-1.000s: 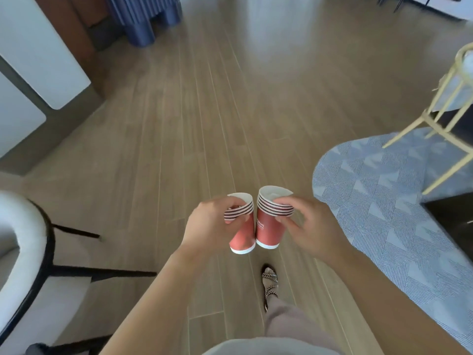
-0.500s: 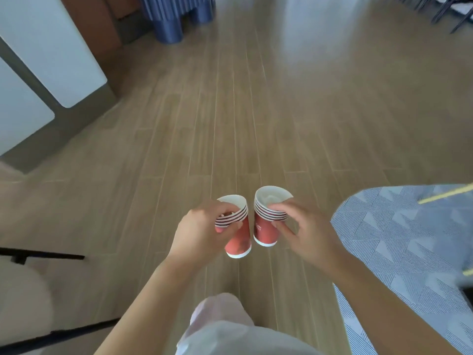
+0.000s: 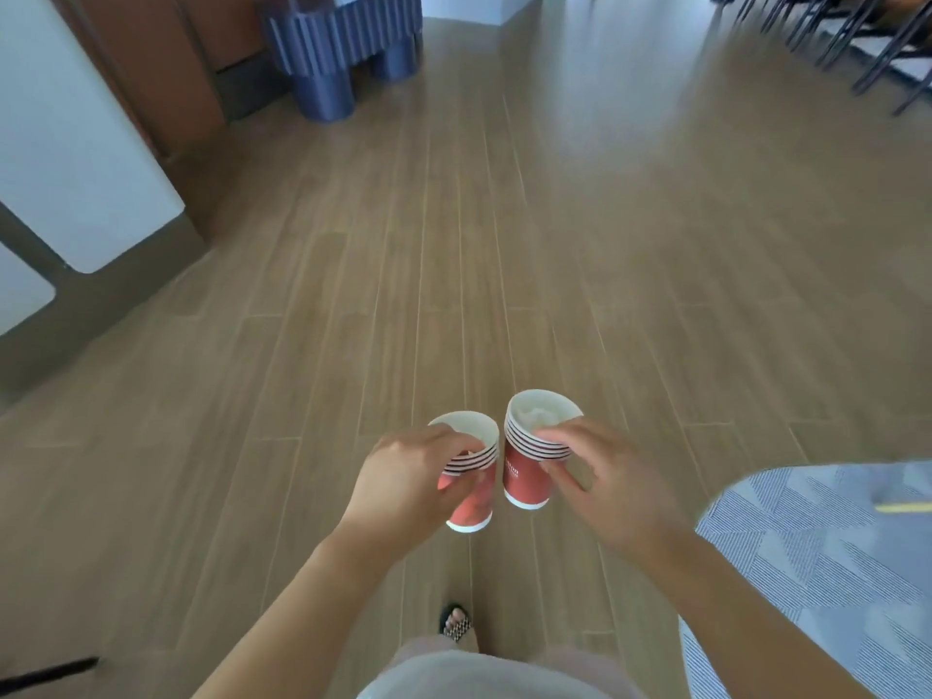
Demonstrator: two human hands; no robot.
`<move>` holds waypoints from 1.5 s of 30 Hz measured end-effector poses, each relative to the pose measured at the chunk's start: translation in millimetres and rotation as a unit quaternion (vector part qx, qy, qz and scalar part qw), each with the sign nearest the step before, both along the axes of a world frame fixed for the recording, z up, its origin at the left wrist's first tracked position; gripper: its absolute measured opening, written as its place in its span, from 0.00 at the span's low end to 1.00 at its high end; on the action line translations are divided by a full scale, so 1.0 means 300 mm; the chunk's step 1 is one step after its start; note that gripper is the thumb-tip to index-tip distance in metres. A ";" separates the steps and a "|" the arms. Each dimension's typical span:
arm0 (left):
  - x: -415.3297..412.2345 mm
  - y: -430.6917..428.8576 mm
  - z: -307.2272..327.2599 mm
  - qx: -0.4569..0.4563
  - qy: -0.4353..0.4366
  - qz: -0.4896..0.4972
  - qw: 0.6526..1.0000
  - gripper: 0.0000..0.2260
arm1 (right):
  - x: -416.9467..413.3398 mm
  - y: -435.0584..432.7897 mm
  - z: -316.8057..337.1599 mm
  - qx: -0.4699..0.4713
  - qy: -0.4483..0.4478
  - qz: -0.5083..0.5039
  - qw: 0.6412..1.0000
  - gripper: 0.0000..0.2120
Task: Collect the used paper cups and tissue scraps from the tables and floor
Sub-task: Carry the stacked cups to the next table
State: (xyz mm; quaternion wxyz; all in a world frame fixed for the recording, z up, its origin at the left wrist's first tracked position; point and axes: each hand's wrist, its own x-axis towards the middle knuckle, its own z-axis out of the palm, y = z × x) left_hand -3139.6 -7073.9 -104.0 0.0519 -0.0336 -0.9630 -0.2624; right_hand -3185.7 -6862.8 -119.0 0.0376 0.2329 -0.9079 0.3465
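You have walked on since a second ago: the white chair is gone from the left edge, the rug (image 3: 832, 557) has slid to the lower right, and the blue ribbed stand (image 3: 348, 47) sits closer ahead. Your hold on the cups is unchanged.

From the head camera, your left hand (image 3: 403, 486) is curled round the left stack of cups (image 3: 471, 509), fingers lying over the rims. Your right hand (image 3: 605, 476) pinches the right stack of cups (image 3: 524, 479) just under its rims. Both stacks hang upright above the wooden floor (image 3: 504, 244), side by side and nearly touching, ahead of your sandal (image 3: 456, 623). Something white and crumpled, perhaps tissue, lies in the right stack's top cup, but it is too blurred to be sure.

Nested paper cups are light but thin-walled, so a hard squeeze would likely dent them. Grip at the rolled rims, where they are stiffest, and keep them level so nothing tips out.
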 end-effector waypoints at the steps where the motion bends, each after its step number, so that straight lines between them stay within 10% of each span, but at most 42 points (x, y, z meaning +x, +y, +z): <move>1: -0.073 -0.014 0.002 -0.001 -0.001 -0.003 1.000 0.11 | -0.064 -0.012 0.003 -0.001 -0.003 -0.008 1.000 0.13; 45: -2.882 -0.929 -0.049 0.060 0.002 0.120 0.991 0.06 | -2.971 -1.000 0.012 -0.017 -0.015 0.074 0.997 0.13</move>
